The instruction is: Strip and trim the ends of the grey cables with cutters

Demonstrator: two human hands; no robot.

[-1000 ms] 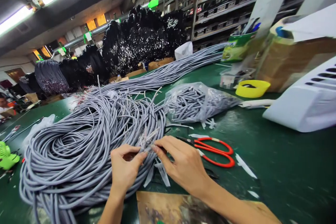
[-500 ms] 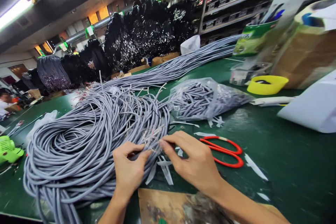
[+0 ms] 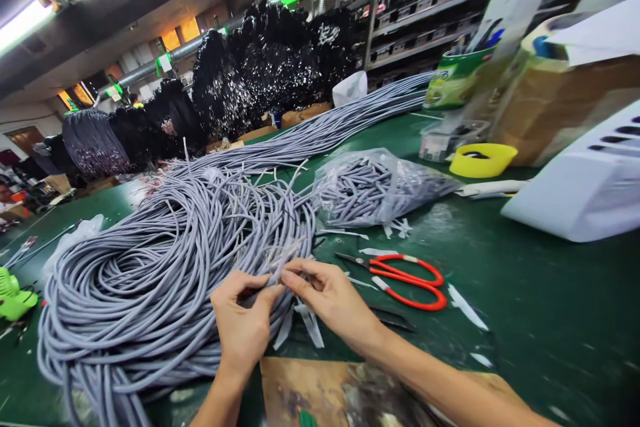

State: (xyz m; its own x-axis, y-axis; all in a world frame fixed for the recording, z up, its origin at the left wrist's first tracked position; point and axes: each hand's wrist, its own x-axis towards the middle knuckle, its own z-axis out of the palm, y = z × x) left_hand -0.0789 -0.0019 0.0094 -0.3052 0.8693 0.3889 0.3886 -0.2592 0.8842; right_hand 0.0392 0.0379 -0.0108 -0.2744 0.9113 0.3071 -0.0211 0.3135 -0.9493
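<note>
The left hand pinches a grey cable end between thumb and forefinger, the other fingers curled in. The right hand meets it from the right, thumb and forefinger narrowed on the same end; whether they grip the sheath or the strands is too blurred to tell. The cable end lies at the fingertips, straight ahead of the person, in the small gap where the hands all but touch. Its long axis seems to run away from the body and slightly right, with pale frayed strands fanning out beyond the fingers. Neither hand is clearly nearer: both are at it, the left from its left side.

Just beneath and left of the hands spreads the coil of grey cable. White strips lie just below the fingertips, and a stained board sits nearer the body, partly under the right forearm. To the right of the right hand are the scissors, red handles pointing away from it, blades towards it. A dark tool lies closer in, partly behind the arm. Farther out, beyond the right hand, rests a clear bag of short grey pieces.
</note>
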